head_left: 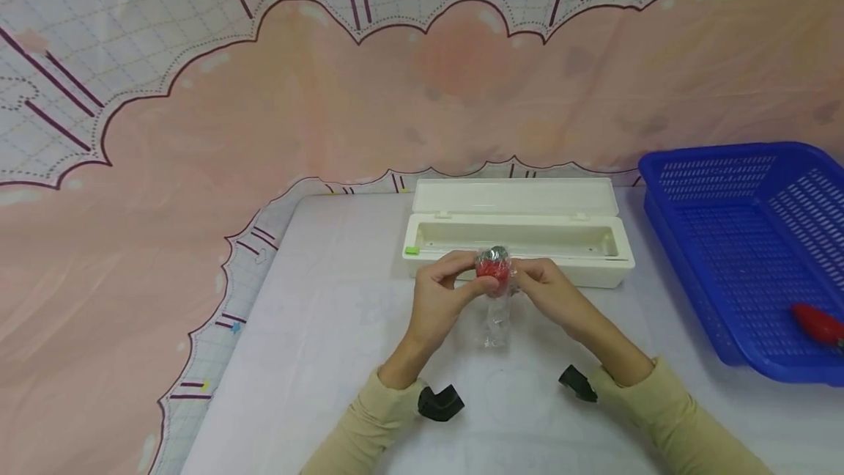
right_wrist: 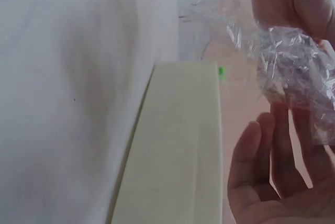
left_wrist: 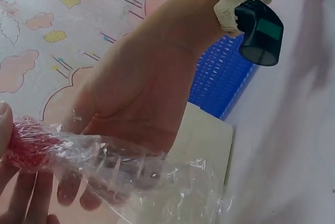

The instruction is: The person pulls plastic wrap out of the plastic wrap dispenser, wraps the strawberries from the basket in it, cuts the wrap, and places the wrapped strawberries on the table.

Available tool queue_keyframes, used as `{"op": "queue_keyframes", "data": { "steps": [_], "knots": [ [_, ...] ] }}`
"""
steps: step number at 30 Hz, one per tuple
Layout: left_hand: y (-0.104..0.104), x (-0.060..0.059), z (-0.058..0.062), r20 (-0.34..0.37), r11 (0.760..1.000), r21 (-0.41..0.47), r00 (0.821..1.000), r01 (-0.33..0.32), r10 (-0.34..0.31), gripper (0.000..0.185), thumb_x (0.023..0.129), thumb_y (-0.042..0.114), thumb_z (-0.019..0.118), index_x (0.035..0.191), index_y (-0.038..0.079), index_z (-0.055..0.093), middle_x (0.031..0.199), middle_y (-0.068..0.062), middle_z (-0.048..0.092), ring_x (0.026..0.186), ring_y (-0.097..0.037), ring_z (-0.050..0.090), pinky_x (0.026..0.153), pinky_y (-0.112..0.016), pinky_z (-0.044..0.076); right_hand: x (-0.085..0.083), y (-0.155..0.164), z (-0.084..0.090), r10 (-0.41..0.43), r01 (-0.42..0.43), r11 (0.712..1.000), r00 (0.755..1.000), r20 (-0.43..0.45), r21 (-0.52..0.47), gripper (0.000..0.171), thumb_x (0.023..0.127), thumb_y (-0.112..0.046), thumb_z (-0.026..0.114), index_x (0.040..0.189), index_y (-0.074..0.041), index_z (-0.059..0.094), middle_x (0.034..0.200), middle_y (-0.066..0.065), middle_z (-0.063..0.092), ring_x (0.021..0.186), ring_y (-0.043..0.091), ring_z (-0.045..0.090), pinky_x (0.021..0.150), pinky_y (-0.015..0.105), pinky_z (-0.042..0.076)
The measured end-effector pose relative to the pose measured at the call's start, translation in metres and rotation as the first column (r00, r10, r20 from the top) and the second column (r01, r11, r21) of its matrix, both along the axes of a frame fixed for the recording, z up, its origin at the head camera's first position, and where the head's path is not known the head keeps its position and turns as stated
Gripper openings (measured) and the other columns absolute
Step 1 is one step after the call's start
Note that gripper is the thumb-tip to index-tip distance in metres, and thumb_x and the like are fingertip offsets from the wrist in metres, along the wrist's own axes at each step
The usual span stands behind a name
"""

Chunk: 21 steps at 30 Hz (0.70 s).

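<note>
A red strawberry [head_left: 493, 268] with a green top, wrapped in clear plastic film [head_left: 497, 322], is held up in front of a white box. My left hand [head_left: 438, 303] pinches it from the left between thumb and fingers. From the other side, my right hand [head_left: 554, 292] pinches the film close against the fruit. A loose tail of film hangs below the strawberry. In the left wrist view the crinkled film [left_wrist: 193, 187] stretches away from the red fruit [left_wrist: 31, 148]. Bunched film [right_wrist: 293, 62] shows between both hands in the right wrist view.
The long white box [head_left: 593, 273] lies behind the hands, its lid [head_left: 514, 196] raised at the back and a small green piece [head_left: 412, 250] at its left. A blue basket [head_left: 719, 314] at the right contains a red pepper-like item [head_left: 817, 324]. White cloth covers the table [head_left: 316, 328].
</note>
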State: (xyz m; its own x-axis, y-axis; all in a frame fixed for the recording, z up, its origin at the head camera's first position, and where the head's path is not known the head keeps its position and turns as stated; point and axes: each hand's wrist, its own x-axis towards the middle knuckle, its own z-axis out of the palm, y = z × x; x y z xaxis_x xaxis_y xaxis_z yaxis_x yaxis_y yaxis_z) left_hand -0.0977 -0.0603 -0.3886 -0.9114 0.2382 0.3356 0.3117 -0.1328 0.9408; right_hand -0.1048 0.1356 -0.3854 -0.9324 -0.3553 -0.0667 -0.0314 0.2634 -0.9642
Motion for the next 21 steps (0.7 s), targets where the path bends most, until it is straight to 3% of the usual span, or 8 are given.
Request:
{"op": "queue_keyframes", "data": {
  "steps": [6, 12, 16, 21],
  "knots": [
    [-0.001, -0.001, 0.001, 0.072, 1.000, -0.014, 0.997, -0.003, 0.004, 0.037, 0.088, 0.015, 0.075, 0.116, -0.007, 0.068, 0.113, -0.019, 0.065, 0.104, -0.015, 0.066, 0.091, -0.029, 0.055, 0.001, 0.005, 0.002, -0.096, 0.089, 0.993, 0.992, -0.083, -0.077, 0.037, 0.105, -0.029, 0.050, 0.120, 0.000, 0.068, 0.111, 0.006, 0.071, 0.101, 0.012, 0.065, 0.087, 0.028, 0.054],
    [-0.001, 0.000, 0.003, 0.100, 1.000, -0.026, 0.995, -0.011, 0.014, 0.040, 0.085, 0.020, 0.078, 0.113, -0.007, 0.068, 0.110, -0.018, 0.066, 0.099, -0.013, 0.065, 0.086, -0.028, 0.057, 0.004, 0.007, 0.001, -0.065, 0.045, 0.990, 0.986, -0.151, -0.131, 0.024, 0.100, -0.019, 0.061, 0.112, -0.002, 0.073, 0.108, 0.002, 0.071, 0.102, 0.013, 0.064, 0.087, 0.028, 0.055],
    [0.000, 0.000, 0.002, 0.105, 0.999, -0.031, 0.994, -0.016, 0.019, 0.040, 0.083, 0.020, 0.079, 0.113, -0.004, 0.068, 0.112, -0.016, 0.066, 0.100, -0.015, 0.064, 0.084, -0.027, 0.057, 0.007, 0.005, 0.000, -0.047, 0.030, 0.996, 0.976, -0.215, -0.078, 0.021, 0.099, -0.014, 0.062, 0.112, -0.003, 0.073, 0.107, 0.005, 0.071, 0.094, 0.016, 0.066, 0.081, 0.029, 0.057],
    [0.002, 0.000, -0.001, 0.113, 0.999, -0.028, 0.993, -0.028, 0.031, 0.036, 0.083, 0.010, 0.078, 0.114, -0.004, 0.066, 0.114, -0.014, 0.064, 0.106, -0.017, 0.062, 0.086, -0.027, 0.057, 0.011, 0.002, 0.003, -0.027, 0.036, 0.999, 0.941, -0.338, 0.020, 0.022, 0.097, -0.005, 0.063, 0.116, -0.002, 0.072, 0.109, 0.007, 0.072, 0.096, 0.018, 0.066, 0.082, 0.026, 0.056]
  ]
}}
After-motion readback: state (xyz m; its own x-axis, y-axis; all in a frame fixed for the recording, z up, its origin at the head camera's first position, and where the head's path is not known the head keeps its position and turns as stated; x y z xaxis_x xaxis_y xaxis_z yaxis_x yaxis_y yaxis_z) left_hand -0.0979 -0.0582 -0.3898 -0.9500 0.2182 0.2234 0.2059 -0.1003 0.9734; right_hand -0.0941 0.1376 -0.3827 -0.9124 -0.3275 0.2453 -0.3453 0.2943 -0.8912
